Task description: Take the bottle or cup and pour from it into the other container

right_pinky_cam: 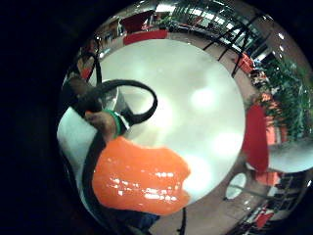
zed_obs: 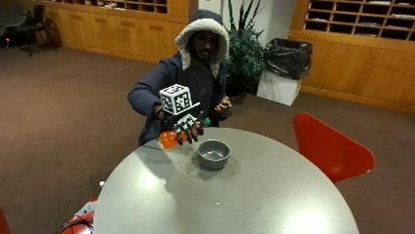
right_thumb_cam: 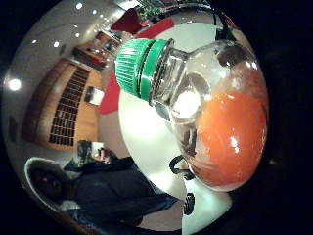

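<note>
Gloved, my right hand (zed_obs: pixel 185 127) gripped the capped bottle (zed_obs: pixel 170 139) on its side beside the bowl (zed_obs: pixel 213 153), seemingly readying a pour.

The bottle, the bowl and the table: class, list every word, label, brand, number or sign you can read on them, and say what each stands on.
None can be read.
The bottle: no label shows, only orange liquid and a plain green cap.
The grey bowl: bare.
The table: bare.
The right hand, which grips the bottle: no writing shows on its glove.
</note>
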A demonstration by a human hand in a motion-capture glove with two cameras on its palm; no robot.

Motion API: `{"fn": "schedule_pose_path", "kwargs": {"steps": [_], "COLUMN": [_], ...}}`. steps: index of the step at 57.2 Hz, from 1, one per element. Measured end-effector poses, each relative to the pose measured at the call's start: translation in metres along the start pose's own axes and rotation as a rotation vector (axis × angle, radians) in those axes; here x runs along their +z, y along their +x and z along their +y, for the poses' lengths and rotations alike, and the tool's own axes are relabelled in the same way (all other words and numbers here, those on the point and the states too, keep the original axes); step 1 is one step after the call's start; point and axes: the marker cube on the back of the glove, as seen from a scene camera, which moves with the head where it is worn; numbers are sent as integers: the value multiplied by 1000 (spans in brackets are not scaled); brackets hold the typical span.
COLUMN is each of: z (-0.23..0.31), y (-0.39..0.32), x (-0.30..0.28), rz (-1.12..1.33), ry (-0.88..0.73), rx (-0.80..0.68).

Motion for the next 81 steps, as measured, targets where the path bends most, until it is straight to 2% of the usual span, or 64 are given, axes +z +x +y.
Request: {"fn": "schedule_pose_path", "kwargs": {"steps": [18,26,47,57,71,81], "z": [-26,-29,-28,-15,25,46], "y": [-23,-32,-31,-20,3,32], "x": [20,31,29,7,-22,-18], "rz": [518,554,546,387,-154,-544], "ry": [-213,-264,-259,-197,-13,159], "rx": [-66,-98,-95,-48,48,131]}}
